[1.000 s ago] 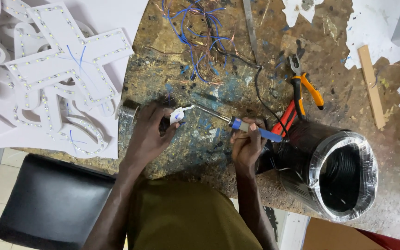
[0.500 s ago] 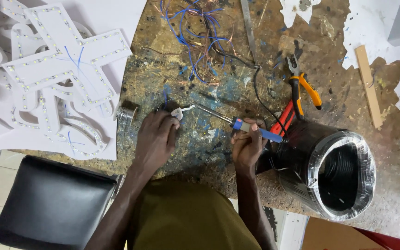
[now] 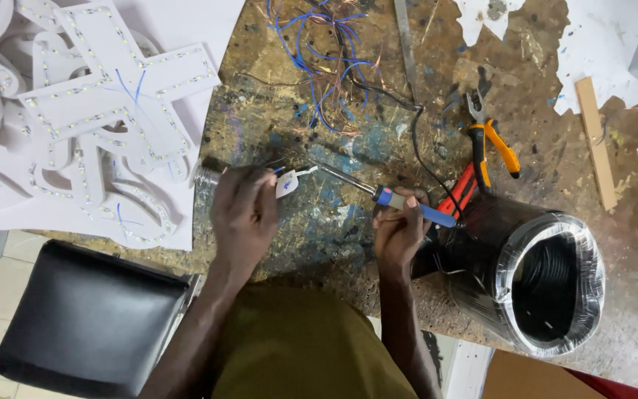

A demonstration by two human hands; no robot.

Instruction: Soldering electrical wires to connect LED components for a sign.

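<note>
My left hand [image 3: 244,210] pinches a small white module [image 3: 287,182] with thin wires, just above the paint-stained workbench [image 3: 334,222]. My right hand [image 3: 398,230] grips the blue handle of a soldering iron [image 3: 389,197]. Its metal shaft points left, with the tip close to the white module. The iron's black cord [image 3: 416,144] runs up across the bench. A small roll of silver solder wire [image 3: 202,176] lies just left of my left hand.
White sign letters with LED strips [image 3: 105,111] lie at the left. A tangle of blue and copper wire [image 3: 326,66] sits at the top. Orange-handled pliers [image 3: 492,140] lie right of the iron, beside a black cable coil [image 3: 540,281]. A black chair [image 3: 83,318] stands below.
My left hand has shifted slightly and keeps the white module by the iron's tip. My right hand holds the iron steady in about the same place.
</note>
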